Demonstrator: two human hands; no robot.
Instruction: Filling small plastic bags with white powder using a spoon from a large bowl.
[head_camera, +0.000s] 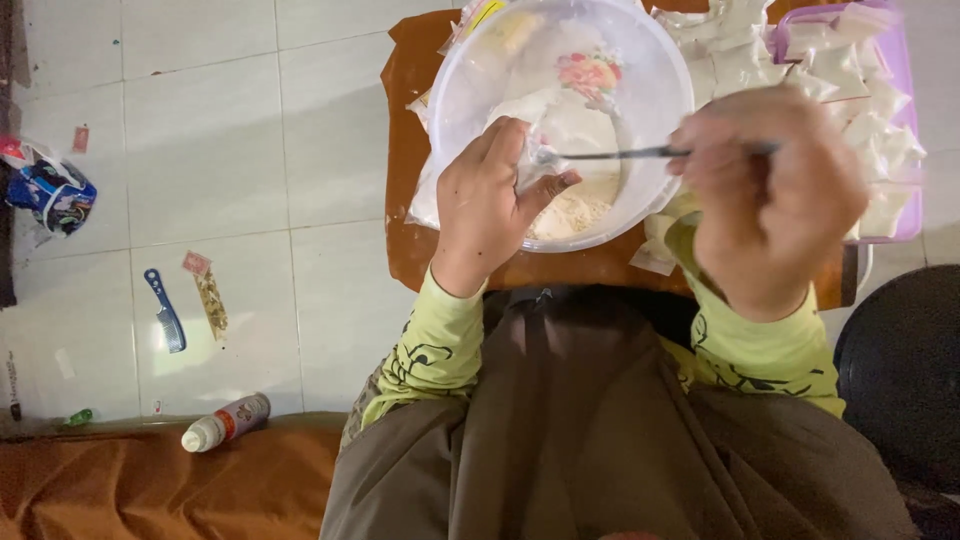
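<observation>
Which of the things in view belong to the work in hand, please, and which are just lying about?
In use: left hand holding a small clear bag; right hand holding a spoon; white bowl of pale powder; purple tray of filled bags.

Lying about on the floor: blue comb; white bottle; crumpled wrapper.

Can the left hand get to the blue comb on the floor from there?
Probably not right now. The left hand is busy holding a small clear bag open over the bowl, and the blue comb lies well off to its left, on the floor tiles.
</observation>
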